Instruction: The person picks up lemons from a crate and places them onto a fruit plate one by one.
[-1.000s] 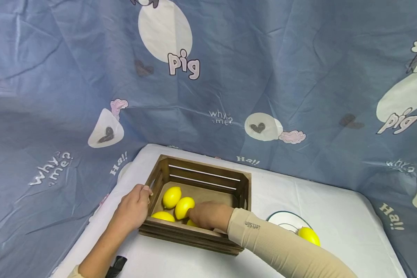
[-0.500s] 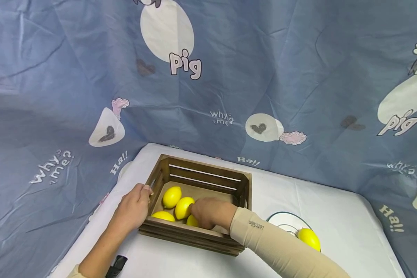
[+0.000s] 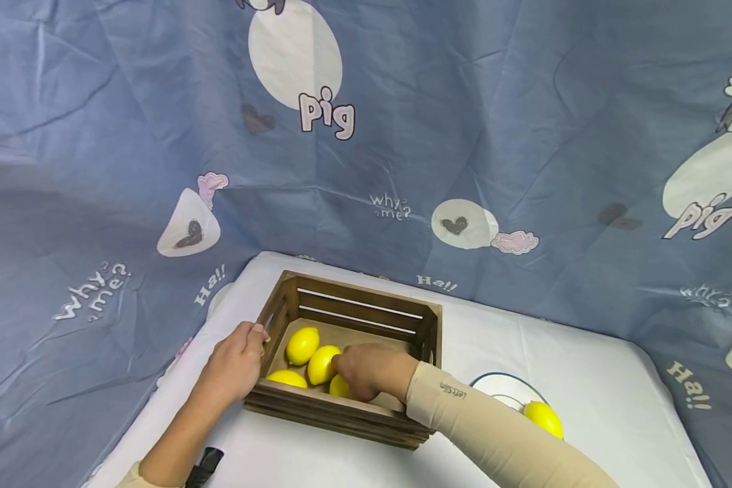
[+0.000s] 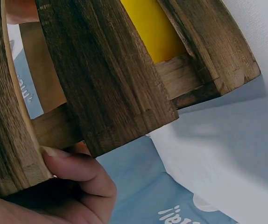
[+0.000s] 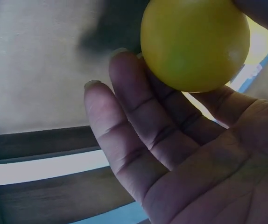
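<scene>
A brown slatted wooden crate stands on the white table, several yellow lemons lying in its left half. My left hand grips the crate's left side near the front corner; in the left wrist view its thumb presses on a slat end. Inside the crate, my right hand pinches a lemon between thumb and fingers, its other fingers spread behind. From the head, that lemon is half hidden by the hand. Close beside it lie a middle lemon, a rear lemon and a front lemon.
Right of the crate, a white plate with a dark rim holds another lemon; the right sleeve covers part of the plate. A black object shows by the left forearm. Blue printed cloth hangs behind the table.
The right hand has shifted slightly to the right inside the crate, uncovering more of the lemon at its fingers. The left hand keeps its grip on the crate.
</scene>
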`<state>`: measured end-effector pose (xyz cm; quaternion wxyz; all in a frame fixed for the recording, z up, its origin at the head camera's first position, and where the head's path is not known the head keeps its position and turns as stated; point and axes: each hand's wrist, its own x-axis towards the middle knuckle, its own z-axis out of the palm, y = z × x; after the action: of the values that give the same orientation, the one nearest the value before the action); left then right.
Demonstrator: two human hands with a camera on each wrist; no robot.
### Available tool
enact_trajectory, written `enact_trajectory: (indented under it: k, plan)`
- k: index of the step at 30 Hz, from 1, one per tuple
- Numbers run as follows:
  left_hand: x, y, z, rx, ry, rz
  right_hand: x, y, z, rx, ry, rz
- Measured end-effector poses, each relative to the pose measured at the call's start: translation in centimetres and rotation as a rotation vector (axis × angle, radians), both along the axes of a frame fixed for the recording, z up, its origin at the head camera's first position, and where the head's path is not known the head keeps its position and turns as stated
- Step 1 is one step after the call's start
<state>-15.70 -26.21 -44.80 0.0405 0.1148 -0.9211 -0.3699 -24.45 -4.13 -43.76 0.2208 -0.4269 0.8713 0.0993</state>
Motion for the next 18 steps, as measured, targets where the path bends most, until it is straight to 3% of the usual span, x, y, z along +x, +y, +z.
enact_trajectory:
  k: [18]
  plan:
    - [0.1,0.0,0.1,0.008,-0.008,0.004,-0.4,1.7,3.1,-0.083,-0.034,-0.021]
